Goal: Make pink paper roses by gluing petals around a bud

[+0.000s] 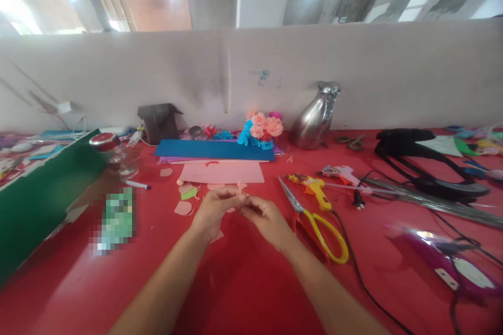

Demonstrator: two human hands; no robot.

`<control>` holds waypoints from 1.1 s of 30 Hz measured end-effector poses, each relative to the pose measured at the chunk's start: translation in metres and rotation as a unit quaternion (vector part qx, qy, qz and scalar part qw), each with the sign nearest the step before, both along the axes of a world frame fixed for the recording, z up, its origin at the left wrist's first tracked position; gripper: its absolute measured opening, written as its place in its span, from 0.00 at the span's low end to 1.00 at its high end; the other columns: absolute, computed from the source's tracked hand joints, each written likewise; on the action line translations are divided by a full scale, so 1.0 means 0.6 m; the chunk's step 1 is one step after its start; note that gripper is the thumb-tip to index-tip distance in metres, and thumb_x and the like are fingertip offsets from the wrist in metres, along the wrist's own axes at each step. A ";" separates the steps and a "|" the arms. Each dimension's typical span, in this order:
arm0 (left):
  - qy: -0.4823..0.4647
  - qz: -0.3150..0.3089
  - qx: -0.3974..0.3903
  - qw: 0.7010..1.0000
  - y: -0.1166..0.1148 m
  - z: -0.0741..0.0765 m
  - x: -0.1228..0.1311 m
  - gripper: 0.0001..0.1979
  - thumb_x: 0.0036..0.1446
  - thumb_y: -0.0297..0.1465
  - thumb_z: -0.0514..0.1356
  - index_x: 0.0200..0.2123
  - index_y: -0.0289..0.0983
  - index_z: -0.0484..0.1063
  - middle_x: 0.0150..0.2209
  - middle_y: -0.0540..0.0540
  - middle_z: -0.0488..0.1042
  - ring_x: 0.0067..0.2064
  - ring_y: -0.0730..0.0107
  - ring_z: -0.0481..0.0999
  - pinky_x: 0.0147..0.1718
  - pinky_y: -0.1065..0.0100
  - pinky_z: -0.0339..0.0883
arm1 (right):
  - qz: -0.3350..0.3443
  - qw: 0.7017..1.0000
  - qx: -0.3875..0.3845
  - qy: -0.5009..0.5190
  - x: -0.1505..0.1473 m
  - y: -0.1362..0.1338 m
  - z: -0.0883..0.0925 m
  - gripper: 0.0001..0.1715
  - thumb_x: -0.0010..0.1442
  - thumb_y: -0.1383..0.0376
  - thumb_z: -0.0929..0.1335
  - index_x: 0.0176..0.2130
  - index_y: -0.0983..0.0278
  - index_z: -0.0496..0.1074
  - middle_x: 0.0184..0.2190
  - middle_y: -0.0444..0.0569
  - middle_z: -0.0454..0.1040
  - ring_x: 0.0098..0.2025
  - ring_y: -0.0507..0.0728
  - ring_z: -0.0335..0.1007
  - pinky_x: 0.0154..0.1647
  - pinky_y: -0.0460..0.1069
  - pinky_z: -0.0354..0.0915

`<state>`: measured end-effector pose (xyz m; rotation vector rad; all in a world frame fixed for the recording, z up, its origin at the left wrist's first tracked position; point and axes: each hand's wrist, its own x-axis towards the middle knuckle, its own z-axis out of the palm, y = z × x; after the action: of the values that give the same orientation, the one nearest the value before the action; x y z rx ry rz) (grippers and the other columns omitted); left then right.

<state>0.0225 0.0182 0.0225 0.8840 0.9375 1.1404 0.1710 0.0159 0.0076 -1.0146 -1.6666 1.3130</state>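
Note:
Both my hands meet over the red table, fingertips pinched together on a small pink paper piece (240,187) that sticks up between them. My left hand (214,209) is closed on it from the left, and my right hand (269,217) pinches its lower part from the right. Its full shape is hidden by my fingers. Cut pink paper petals (183,208) and a green paper leaf (189,193) lie left of my left hand. Behind my hands is a pink paper sheet (223,171). To the right of my right hand are scissors (324,235) with yellow handles.
Yellow (314,188) and pink (343,172) glue guns with cords lie right. Further back stand paper flowers (265,128), a steel jug (316,118) and blue sheets (214,149). A glass jar (118,154) and green board (47,199) are left; a purple corded device (451,261) lies front right.

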 end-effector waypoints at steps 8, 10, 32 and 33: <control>0.006 0.022 -0.007 1.000 0.003 -0.010 -0.003 0.10 0.37 0.31 0.71 0.22 0.34 0.74 0.24 0.48 0.72 0.27 0.75 0.67 0.29 0.70 0.59 | 0.010 1.000 0.006 0.000 -0.001 -0.001 0.001 0.09 0.59 0.61 0.66 0.36 0.62 0.75 0.36 0.48 0.77 0.42 0.58 0.72 0.48 0.54 0.65; 0.004 0.028 -0.011 1.000 0.004 -0.010 -0.003 0.10 0.37 0.31 0.71 0.21 0.34 0.73 0.24 0.48 0.72 0.27 0.75 0.67 0.29 0.70 0.58 | 0.014 1.000 0.004 -0.001 -0.001 -0.001 0.002 0.09 0.58 0.61 0.66 0.37 0.62 0.75 0.36 0.48 0.77 0.42 0.58 0.72 0.47 0.54 0.65; 0.002 -0.001 0.002 1.000 0.002 -0.004 -0.004 0.10 0.40 0.33 0.70 0.22 0.34 0.75 0.24 0.48 0.72 0.27 0.74 0.66 0.30 0.70 0.58 | 0.009 1.000 -0.001 0.000 -0.001 -0.001 0.002 0.11 0.59 0.60 0.66 0.37 0.62 0.75 0.36 0.48 0.78 0.42 0.58 0.72 0.47 0.54 0.65; -0.001 -0.002 0.004 1.000 0.002 -0.004 -0.004 0.09 0.39 0.33 0.70 0.22 0.34 0.74 0.24 0.48 0.72 0.27 0.74 0.67 0.30 0.70 0.58 | 0.009 1.000 0.002 -0.003 -0.002 -0.001 0.002 0.11 0.59 0.60 0.66 0.37 0.62 0.75 0.36 0.48 0.78 0.42 0.58 0.72 0.47 0.54 0.65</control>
<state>0.0201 0.0192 0.0201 0.8903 0.9297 1.1432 0.1700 0.0152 0.0088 -1.0060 -1.6858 1.3193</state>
